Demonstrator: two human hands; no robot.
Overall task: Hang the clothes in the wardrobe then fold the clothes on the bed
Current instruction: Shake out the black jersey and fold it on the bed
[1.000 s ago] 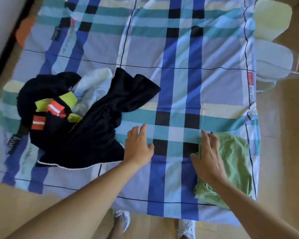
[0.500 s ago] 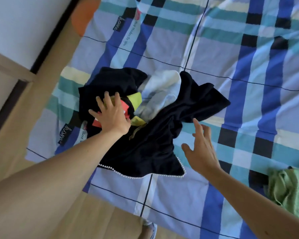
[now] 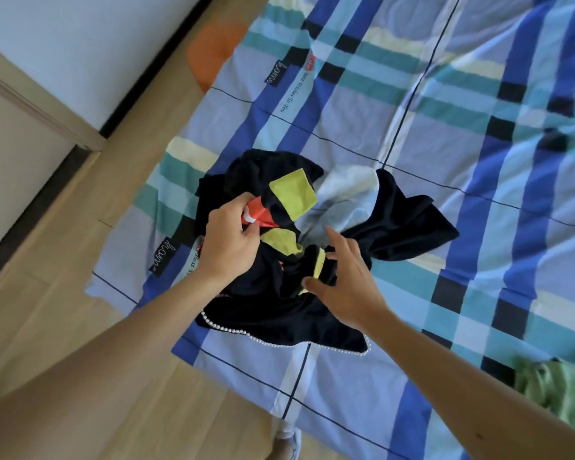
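A crumpled pile of clothes lies near the left edge of the checked bed sheet. On top is a black garment with yellow and red patches. My left hand grips it at a red patch. My right hand reaches into the same garment, fingers spread, thumb at a yellow-edged fold; whether it holds the cloth is unclear. Under them lies a black garment with a pearl-trimmed hem. A pale blue garment shows in the middle of the pile. A folded green garment sits at the lower right.
Wooden floor runs along the left and front of the bed. A white wall and a door frame stand at the left. An orange thing pokes out beside the bed's far left edge. My shoe is below.
My view swung left from the green garment to the pile. My left hand went onto the patched black garment and took hold of it. My right hand left the green garment and reached into the pile.
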